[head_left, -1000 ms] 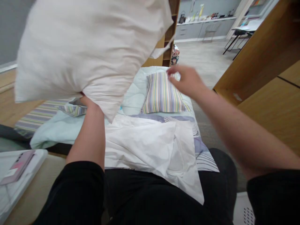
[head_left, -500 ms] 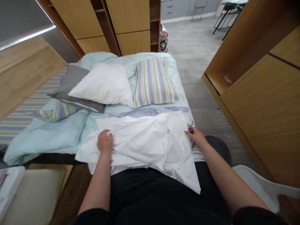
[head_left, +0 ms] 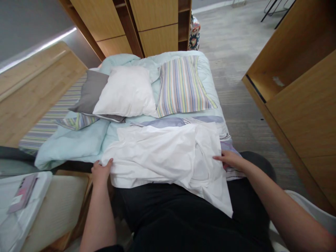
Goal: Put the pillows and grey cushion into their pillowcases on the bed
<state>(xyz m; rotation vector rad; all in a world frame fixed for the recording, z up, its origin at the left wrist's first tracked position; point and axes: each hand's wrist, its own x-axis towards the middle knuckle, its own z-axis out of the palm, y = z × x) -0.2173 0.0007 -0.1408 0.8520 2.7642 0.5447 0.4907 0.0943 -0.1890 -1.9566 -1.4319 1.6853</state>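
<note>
A white T-shirt (head_left: 157,154) lies spread at the near edge of the bed, creased, its curved neckline showing on the right part. A corner of it hangs over my lap. At the shirt's left edge is my left hand (head_left: 101,173), thumb and fingers apart, fingertips touching the cloth. My right hand (head_left: 232,161) is at the right edge, forefinger over the fabric and the other fingers bent beneath, partly hidden. Under the shirt's far side lies a bluish-purple cloth with patterned bands (head_left: 168,122).
On the pale-blue quilt (head_left: 78,140) rest a white pillow (head_left: 126,91), a grey pillow (head_left: 91,91) and a striped pillow (head_left: 183,85). A white lid with a pink-grey item (head_left: 23,192) is at lower left. Wooden cabinets (head_left: 312,115) stand right and behind the bed.
My left hand has moved left and nearer me, from on top of the shirt to its left edge. My right hand stays by the right edge. The view has shifted.
</note>
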